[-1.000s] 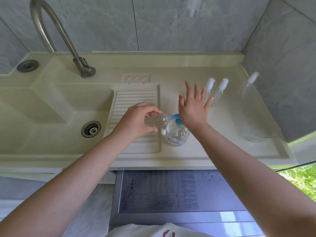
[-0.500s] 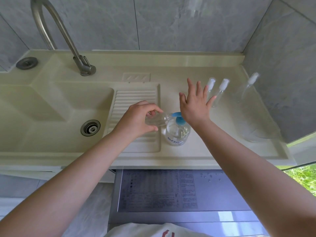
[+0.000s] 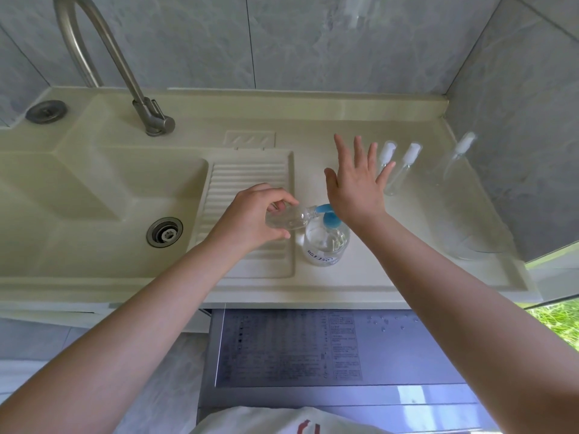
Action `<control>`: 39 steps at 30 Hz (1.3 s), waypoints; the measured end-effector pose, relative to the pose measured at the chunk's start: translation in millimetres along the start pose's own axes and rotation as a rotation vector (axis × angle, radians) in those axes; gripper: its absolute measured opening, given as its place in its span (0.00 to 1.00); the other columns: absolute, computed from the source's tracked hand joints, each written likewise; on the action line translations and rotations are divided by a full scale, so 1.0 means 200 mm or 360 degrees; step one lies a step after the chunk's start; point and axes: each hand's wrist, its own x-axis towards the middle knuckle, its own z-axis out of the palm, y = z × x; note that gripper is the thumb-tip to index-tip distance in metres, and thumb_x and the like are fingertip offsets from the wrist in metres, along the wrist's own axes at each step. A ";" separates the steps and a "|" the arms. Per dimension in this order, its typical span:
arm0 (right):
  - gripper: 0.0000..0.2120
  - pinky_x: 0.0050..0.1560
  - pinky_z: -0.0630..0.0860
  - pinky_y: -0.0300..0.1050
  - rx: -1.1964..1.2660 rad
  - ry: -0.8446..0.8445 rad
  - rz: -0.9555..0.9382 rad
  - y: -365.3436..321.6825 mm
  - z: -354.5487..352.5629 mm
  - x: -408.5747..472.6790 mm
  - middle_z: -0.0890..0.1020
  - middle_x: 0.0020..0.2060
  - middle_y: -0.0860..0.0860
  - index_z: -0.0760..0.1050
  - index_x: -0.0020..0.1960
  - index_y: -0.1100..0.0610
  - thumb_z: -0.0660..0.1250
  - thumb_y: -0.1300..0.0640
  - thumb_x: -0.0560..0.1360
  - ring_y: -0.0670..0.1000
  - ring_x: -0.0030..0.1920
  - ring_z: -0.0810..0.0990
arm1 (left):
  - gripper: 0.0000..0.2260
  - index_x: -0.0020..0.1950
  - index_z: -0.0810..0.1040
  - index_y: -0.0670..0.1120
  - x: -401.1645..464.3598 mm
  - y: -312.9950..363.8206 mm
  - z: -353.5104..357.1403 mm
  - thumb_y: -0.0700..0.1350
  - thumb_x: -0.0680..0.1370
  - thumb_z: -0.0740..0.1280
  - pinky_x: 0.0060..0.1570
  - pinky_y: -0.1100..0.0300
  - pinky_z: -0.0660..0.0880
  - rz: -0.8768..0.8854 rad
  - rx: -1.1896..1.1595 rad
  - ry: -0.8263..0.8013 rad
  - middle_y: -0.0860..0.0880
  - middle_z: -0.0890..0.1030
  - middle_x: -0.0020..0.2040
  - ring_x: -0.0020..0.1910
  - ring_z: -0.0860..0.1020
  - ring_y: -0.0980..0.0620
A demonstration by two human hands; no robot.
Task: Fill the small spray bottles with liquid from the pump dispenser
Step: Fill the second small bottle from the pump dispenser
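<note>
Pump dispenser (image 3: 326,242) standing upright on the counter (image 3: 376,270), just right of the ribbed drainboard (image 3: 247,180), near the front edge. Clear body, blue pump head with nozzle pointing left.

Small spray bottle (image 3: 286,219) held tilted nearly on its side, cap off, open neck brought right up to the blue nozzle. Judged to be placed so that liquid pumps straight into the neck; the tilt matches the nozzle's sideways outlet.

Left hand (image 3: 253,219): fingers and thumb curled round the small bottle's body, gripping it from above and behind. Grip close and narrow, bottle base hidden under the fingers.

Right hand (image 3: 354,186): fingers straight and spread wide, holding nothing. Heel of the palm over the pump head, apparently pressing down on it; actual contact hidden beneath the hand, so not confirmed. Flat palm judged suited to a firm downward stroke.

Two capped spray bottles (image 3: 399,166) just beyond the right hand's fingertips, far right of the dispenser, white caps on, leaning away in this view. Fill level not discernible. A third, taller sprayer (image 3: 460,155) well apart toward the right wall.

Step in hand judged: pumping liquid into the uncapped bottle. Risk noted: neck and nozzle misaligned would spill onto the drainboard.
</note>
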 end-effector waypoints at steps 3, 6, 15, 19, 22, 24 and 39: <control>0.28 0.75 0.39 0.71 -0.0048 0.0008 -0.0001 0.00 0.02 -0.01 0.50 0.81 0.56 0.48 0.82 0.47 0.51 0.54 0.84 0.63 0.80 0.42 | 0.25 0.57 0.82 0.55 0.00 0.00 0.00 0.42 0.62 0.82 0.47 0.71 0.70 -0.0001 -0.0001 0.0000 0.59 0.76 0.48 0.48 0.79 0.57; 0.28 0.76 0.38 0.69 -0.0103 0.0105 0.0027 0.01 0.04 -0.02 0.52 0.81 0.55 0.49 0.82 0.47 0.51 0.56 0.83 0.63 0.80 0.43 | 0.25 0.57 0.82 0.55 0.00 0.00 0.00 0.42 0.62 0.82 0.47 0.71 0.71 0.0005 0.0011 -0.0010 0.57 0.77 0.48 0.48 0.79 0.56; 0.29 0.76 0.40 0.70 -0.0207 0.0195 -0.0039 0.00 0.00 -0.03 0.52 0.81 0.55 0.48 0.82 0.48 0.53 0.54 0.83 0.64 0.80 0.45 | 0.26 0.57 0.82 0.53 0.00 0.01 0.00 0.42 0.62 0.83 0.49 0.67 0.74 0.0004 -0.0004 0.0003 0.57 0.77 0.48 0.48 0.80 0.55; 0.34 0.76 0.40 0.69 -0.0224 0.0202 -0.0009 0.01 0.03 -0.05 0.54 0.81 0.55 0.47 0.82 0.48 0.52 0.62 0.79 0.64 0.80 0.45 | 0.26 0.57 0.82 0.53 0.00 0.02 0.01 0.42 0.61 0.83 0.49 0.68 0.74 -0.0003 -0.0009 -0.0001 0.56 0.77 0.48 0.47 0.80 0.55; 0.35 0.75 0.40 0.70 -0.0329 0.0268 -0.0059 0.01 0.01 -0.04 0.55 0.81 0.54 0.47 0.82 0.49 0.54 0.62 0.79 0.64 0.80 0.45 | 0.26 0.57 0.82 0.52 0.01 0.03 0.01 0.42 0.61 0.83 0.51 0.63 0.76 0.0005 0.0011 -0.0012 0.56 0.77 0.48 0.46 0.80 0.54; 0.34 0.75 0.40 0.71 -0.0402 0.0289 -0.0099 0.00 0.00 -0.02 0.55 0.81 0.55 0.46 0.82 0.49 0.56 0.59 0.80 0.64 0.80 0.45 | 0.26 0.56 0.83 0.52 0.01 0.04 0.01 0.42 0.61 0.83 0.51 0.63 0.76 0.0002 0.0012 -0.0012 0.55 0.78 0.48 0.46 0.80 0.53; 0.35 0.75 0.39 0.72 -0.0485 0.0168 -0.0053 -0.04 -0.02 -0.01 0.50 0.81 0.56 0.43 0.82 0.47 0.55 0.60 0.80 0.65 0.80 0.41 | 0.25 0.55 0.82 0.54 -0.01 0.02 0.00 0.41 0.61 0.83 0.47 0.67 0.74 -0.0014 0.0004 0.0013 0.56 0.77 0.48 0.46 0.80 0.54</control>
